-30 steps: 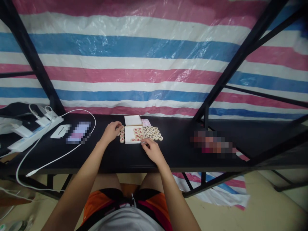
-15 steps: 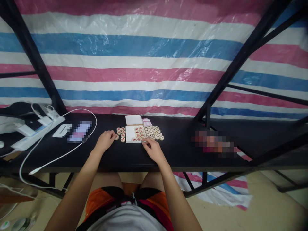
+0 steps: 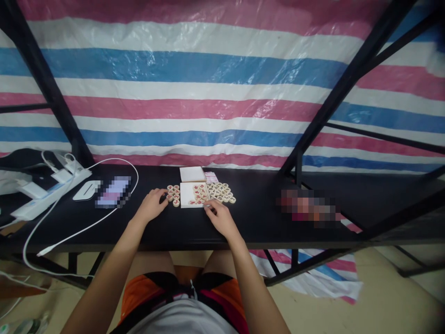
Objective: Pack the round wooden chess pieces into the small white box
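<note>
A shallow white box [image 3: 186,195] lies on the black table, with several red-marked Chinese chess pieces [image 3: 199,192] in its right part. More red-marked pieces [image 3: 176,195] form short columns left of the box. My left hand [image 3: 153,205] is beside these columns, its fingertips at their left side and its thumb apart from the fingers. My right hand [image 3: 219,216] has bent fingers at the box's near right corner and seems to grip its edge; the fingertips are partly hidden. Black-marked pieces [image 3: 221,192] lie loosely just right of the box.
Behind the box lies its white lid [image 3: 192,174], next to a pinkish paper [image 3: 211,177]. A blurred phone [image 3: 113,191], a white cable [image 3: 83,228] and a power strip [image 3: 52,197] are on the left. Black frame posts [image 3: 323,116] rise at both sides.
My left hand has moved slightly right, and the loose red-marked piece by its fingers now sits closer in line with the others. My right hand stays at the box corner.
</note>
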A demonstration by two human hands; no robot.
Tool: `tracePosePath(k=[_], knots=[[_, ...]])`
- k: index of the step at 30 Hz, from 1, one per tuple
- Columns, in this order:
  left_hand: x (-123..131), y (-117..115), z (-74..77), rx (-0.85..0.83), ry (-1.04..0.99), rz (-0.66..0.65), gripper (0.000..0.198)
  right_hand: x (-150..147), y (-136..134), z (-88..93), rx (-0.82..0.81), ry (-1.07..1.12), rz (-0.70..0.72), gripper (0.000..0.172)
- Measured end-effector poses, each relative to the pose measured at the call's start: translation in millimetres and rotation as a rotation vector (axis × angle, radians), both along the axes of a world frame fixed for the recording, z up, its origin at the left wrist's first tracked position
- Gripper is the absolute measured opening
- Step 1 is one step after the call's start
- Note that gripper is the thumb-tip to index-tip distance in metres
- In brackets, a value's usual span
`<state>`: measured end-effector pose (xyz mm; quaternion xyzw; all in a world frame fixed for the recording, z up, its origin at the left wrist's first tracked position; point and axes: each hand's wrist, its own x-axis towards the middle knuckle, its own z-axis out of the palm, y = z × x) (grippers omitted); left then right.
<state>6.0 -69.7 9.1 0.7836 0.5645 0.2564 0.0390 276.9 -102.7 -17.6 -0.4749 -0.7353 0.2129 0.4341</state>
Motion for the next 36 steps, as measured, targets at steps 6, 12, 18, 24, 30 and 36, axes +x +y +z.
tracePosePath(k=[6, 12, 18, 24, 30, 36], knots=[[41, -2, 20.5, 0.120, 0.195, -0.235, 0.030, -1, -1, 1.0, -0.013, 0.010, -0.004, 0.018], [82, 6, 20.3, 0.088, 0.372, -0.342, 0.032, -1, 0, 2.6, -0.001, -0.005, -0.010, 0.017], [88, 8, 22.9, 0.035, 0.303, -0.311, 0.022, -1, 0, 2.4, 0.010, -0.008, -0.002, 0.016], [60, -8, 27.9, 0.054, -0.148, -0.168, 0.019, -1, -1, 3.6, 0.001, 0.001, -0.007, 0.016], [8, -31, -0.6, -0.044, -0.358, 0.178, 0.018, -1, -1, 2.5, -0.002, 0.008, -0.007, 0.017], [10, -34, -10.0, 0.036, -0.069, 0.236, 0.024, 0, 1, 0.3, 0.007, 0.005, -0.003, 0.017]])
